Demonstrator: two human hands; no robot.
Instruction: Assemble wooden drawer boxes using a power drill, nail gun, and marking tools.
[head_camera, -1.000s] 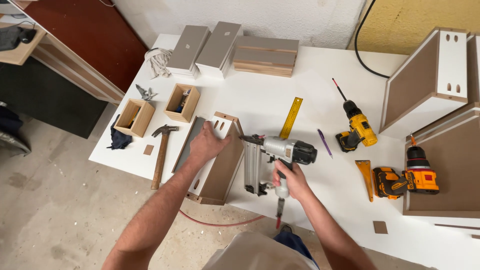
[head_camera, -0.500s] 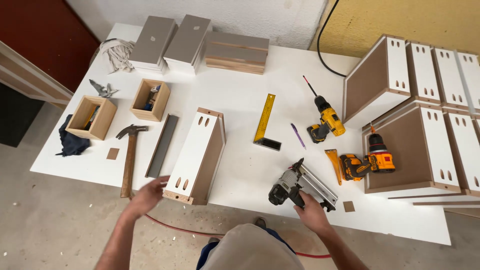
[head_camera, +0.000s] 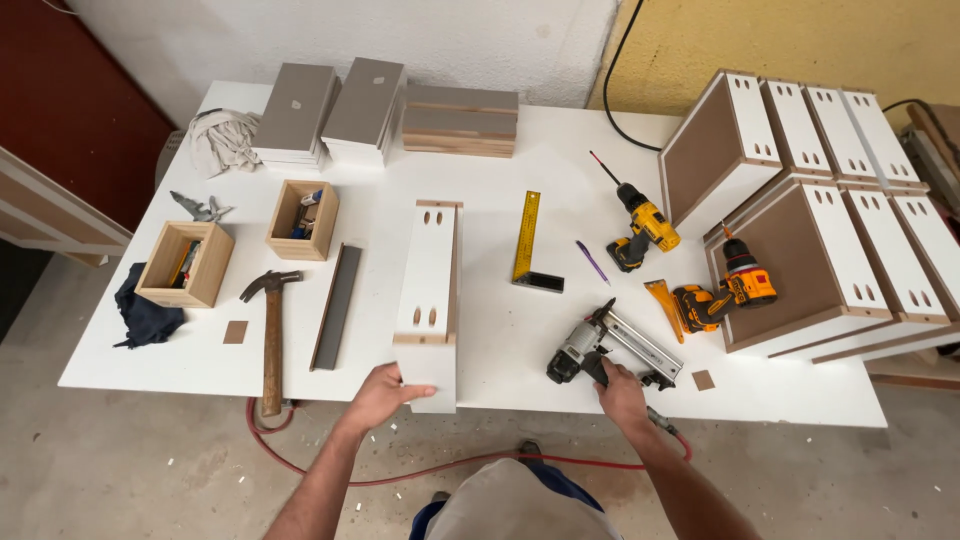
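My left hand (head_camera: 382, 393) grips the near end of a long white drawer box (head_camera: 430, 290) that lies on the white table (head_camera: 500, 330) and overhangs its front edge a little. My right hand (head_camera: 620, 388) rests on the handle of a grey nail gun (head_camera: 605, 350) lying on the table to the right of the box. A red air hose (head_camera: 420, 468) runs over the floor below the table edge toward the nail gun.
A hammer (head_camera: 271, 330) and a grey strip (head_camera: 336, 305) lie left of the box, beyond them two small wooden boxes (head_camera: 186, 263). A yellow square (head_camera: 527, 240), two yellow drills (head_camera: 640, 225) and stacked finished drawers (head_camera: 820, 220) lie to the right. Panels (head_camera: 380, 105) are stacked at the back.
The nail gun went from held over the box to lying on the table at the right. My left hand slid from the top of the box to its near end. The view pulled back.
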